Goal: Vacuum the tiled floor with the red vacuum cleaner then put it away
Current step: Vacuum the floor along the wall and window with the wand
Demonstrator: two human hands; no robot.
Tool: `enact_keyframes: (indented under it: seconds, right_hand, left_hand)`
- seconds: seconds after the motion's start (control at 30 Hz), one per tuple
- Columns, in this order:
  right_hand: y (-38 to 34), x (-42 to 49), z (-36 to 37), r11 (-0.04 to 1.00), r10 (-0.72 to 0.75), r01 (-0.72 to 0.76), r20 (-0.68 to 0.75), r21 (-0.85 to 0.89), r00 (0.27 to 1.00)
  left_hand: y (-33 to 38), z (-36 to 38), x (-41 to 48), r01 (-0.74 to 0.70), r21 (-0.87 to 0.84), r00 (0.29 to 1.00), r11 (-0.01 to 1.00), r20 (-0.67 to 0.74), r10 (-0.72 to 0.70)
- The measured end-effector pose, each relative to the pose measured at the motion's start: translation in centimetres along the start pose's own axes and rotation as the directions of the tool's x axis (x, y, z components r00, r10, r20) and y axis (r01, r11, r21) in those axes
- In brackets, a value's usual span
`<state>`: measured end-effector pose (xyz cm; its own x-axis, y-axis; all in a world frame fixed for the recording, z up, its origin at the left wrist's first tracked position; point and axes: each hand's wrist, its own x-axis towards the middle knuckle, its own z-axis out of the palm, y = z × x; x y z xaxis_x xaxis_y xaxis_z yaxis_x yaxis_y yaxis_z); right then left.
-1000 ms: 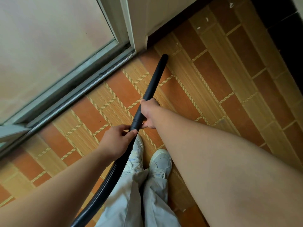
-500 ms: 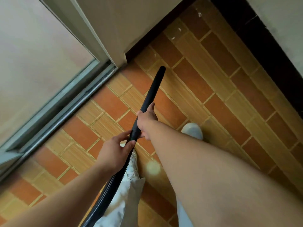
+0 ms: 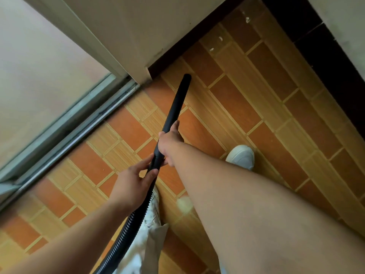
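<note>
Orange and tan tiled floor (image 3: 276,107) fills the view, bounded at its far edge by a pale wall pier (image 3: 138,36) and at its left edge by a metal sliding-door track (image 3: 79,125). Of the vacuum cleaner, a black wand (image 3: 176,103) and ribbed hose (image 3: 126,234) are in view. The wand slants away from the person, its tip low over the floor just beside the pier's corner.

The right hand (image 3: 167,141), arm stretched forward, grasps the wand midway, with one finger lying along the tube. The left hand (image 3: 132,182) sits just behind it, thumb and fingers curled round the wand's lower end where the hose joins.

A white shoe (image 3: 241,156) stands on the tiles right of the right forearm. A pale trouser leg (image 3: 150,240) lies under the hose. Black skirting (image 3: 325,56) runs along the floor's right edge, and white specks (image 3: 220,38) dot the far tiles.
</note>
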<state>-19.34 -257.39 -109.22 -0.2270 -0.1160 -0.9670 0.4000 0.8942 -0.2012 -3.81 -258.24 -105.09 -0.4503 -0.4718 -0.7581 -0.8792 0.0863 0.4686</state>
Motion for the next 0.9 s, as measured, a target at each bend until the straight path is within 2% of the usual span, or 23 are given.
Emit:
enact_keyframes:
  seconds: [0.1,0.4,0.63,0.9]
  right_hand:
    - [-0.5,0.4,-0.9,0.998,0.027,-0.026,-0.005,0.063,1.000]
    - [-1.7,1.1,-3.8,0.999,0.003,-0.003,-0.001,0.049,1.000]
    - [-1.4,1.8,-6.6,0.994,-0.007,0.011,-0.035,0.110,0.999]
    - [-0.9,2.4,-9.6,0.997,-0.027,0.029,-0.026,0.069,0.999]
  left_hand:
    - [0.8,0.3,0.7,0.003,-0.011,1.000,1.000,-0.001,-0.003]
    - [3.3,1.2,2.1,-0.022,-0.027,0.999,0.999,-0.023,0.022]
    - [6.0,1.9,3.1,-0.043,0.036,0.999,0.998,-0.001,0.043]
    - [7.8,4.1,3.7,-0.037,0.000,0.999,0.999,0.001,0.037]
